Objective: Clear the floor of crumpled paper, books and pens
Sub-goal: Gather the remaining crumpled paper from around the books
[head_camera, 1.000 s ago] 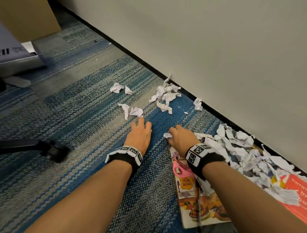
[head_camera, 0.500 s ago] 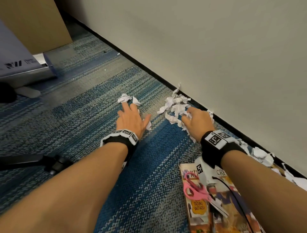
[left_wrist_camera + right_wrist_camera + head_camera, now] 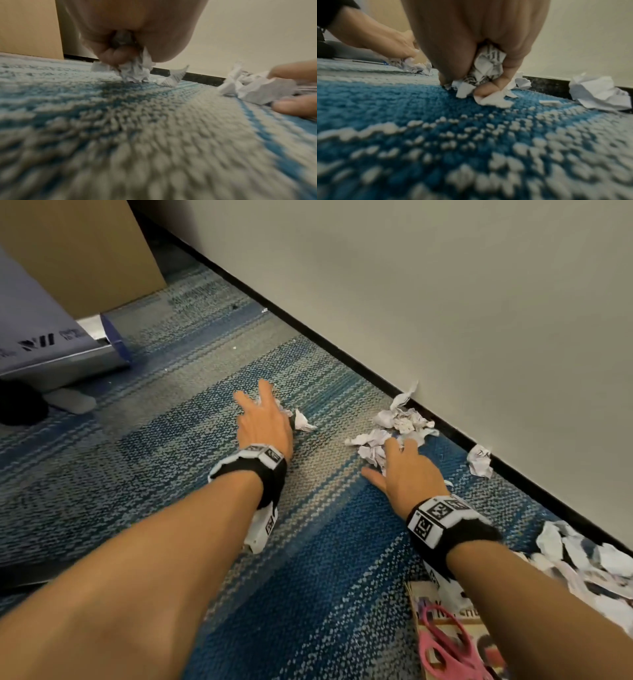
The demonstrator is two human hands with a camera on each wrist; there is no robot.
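**Q:** What are the hands doing, starting from the left?

**A:** The left hand [image 3: 265,422] is low over the carpet [image 3: 325,594]. Its fingers [image 3: 116,56] are curled around a wad of crumpled paper [image 3: 135,73], gripping it against the pile. One loose scrap [image 3: 303,421] lies just to the right of those fingers. Further right, the right hand [image 3: 407,470] has its fingers [image 3: 489,88] closed on a second wad of printed paper [image 3: 486,67], pulled from the near edge of a cluster [image 3: 404,419] that sits just beyond its fingertips against the wall's black skirting.

**Q:** How much of the clearing looks finished?

**A:** Little, by my reading. Both hands hold paper, but nothing has left the floor yet. Beyond the right fingers the cluster remains, and a single ball [image 3: 479,462] lies to their right by the skirting. Behind the right wrist there is a larger heap of torn paper [image 3: 582,563], then a book [image 3: 455,642] with pink scissors [image 3: 445,648] on top. No pens are visible in these views, so I cannot tell whether any remain.
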